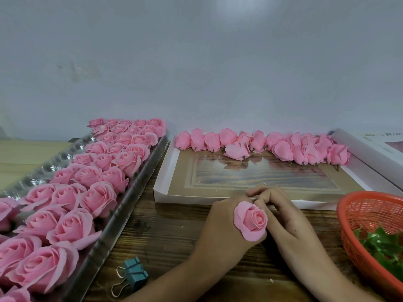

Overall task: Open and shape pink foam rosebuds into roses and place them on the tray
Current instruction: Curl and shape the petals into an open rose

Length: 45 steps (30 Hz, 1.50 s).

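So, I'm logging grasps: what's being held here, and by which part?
A pink foam rose, gripped from beneath by the left hand; its base is hidden. The right hand pinches its upper outer petal.

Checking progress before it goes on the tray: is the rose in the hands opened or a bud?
Opened: the rose shows petals spread round a spiral centre, unlike the buds in the box.

Layout on my feed
Tray (125, 211) of roses (98, 199) left, box (185, 199) with rosebuds (237, 150) ahead, basket (342, 214) right, binder clip (133, 273) nearest me.
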Tool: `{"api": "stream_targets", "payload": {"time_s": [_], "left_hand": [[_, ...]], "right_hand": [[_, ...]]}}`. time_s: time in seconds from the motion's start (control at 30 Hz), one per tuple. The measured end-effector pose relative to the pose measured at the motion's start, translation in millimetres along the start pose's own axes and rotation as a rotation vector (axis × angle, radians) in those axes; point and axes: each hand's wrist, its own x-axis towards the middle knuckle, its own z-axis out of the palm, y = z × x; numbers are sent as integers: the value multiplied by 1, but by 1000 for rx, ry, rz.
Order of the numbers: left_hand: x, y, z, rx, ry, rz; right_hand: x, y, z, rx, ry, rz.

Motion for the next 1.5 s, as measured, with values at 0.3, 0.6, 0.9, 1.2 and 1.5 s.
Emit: {"api": "stream_targets", "payload": {"time_s": [0.3, 0.6, 0.9, 1.2, 1.5], "left_hand": [[1, 4, -2, -54, 8, -7], [1, 1, -4, -28, -18, 1], [0, 6, -5, -90, -70, 41], [1, 7, -3, -26, -28, 32], [2, 9, -3, 47, -42, 46]], "right_hand": [[-2, -2, 0, 69, 58, -14], [-3, -4, 1, 27, -14, -41], [-2, 5, 0, 27, -39, 29], [-5, -3, 0, 70, -46, -2], [-4, -1, 1, 71, -92, 20]]}}
